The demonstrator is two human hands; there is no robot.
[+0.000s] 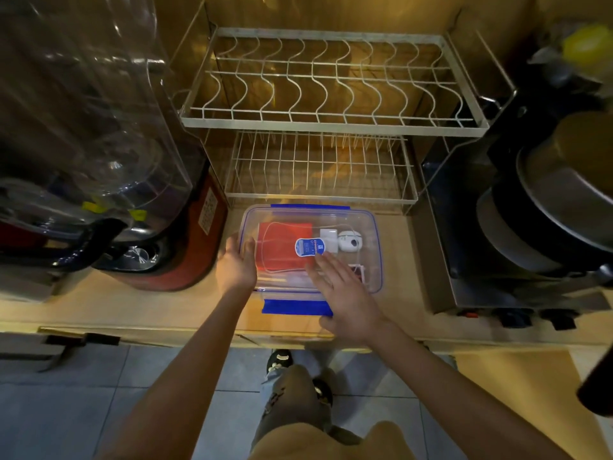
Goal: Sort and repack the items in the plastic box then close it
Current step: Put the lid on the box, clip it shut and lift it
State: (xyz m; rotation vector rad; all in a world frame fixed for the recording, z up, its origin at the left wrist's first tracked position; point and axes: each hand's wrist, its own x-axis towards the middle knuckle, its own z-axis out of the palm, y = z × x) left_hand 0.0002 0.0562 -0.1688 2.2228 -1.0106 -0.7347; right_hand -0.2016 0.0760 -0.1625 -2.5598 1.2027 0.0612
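Note:
A clear plastic box [373, 227] with a blue-trimmed lid and blue latch flaps [297, 307] sits on the wooden counter. Through the lid I see a red flat item [282, 244], a white adapter [328, 234], a white round device [350, 241] and a blue-and-white label [310, 247]. My left hand [236, 263] rests against the box's left edge, fingers curled on the lid's rim. My right hand [345, 293] lies flat and spread on the lid's near right part, holding nothing.
A white wire dish rack [318, 121] stands right behind the box. A red appliance with a clear jug [99, 161] is at the left, stacked dark pans on a stove [544, 210] at the right. The counter's front edge [199, 333] is close.

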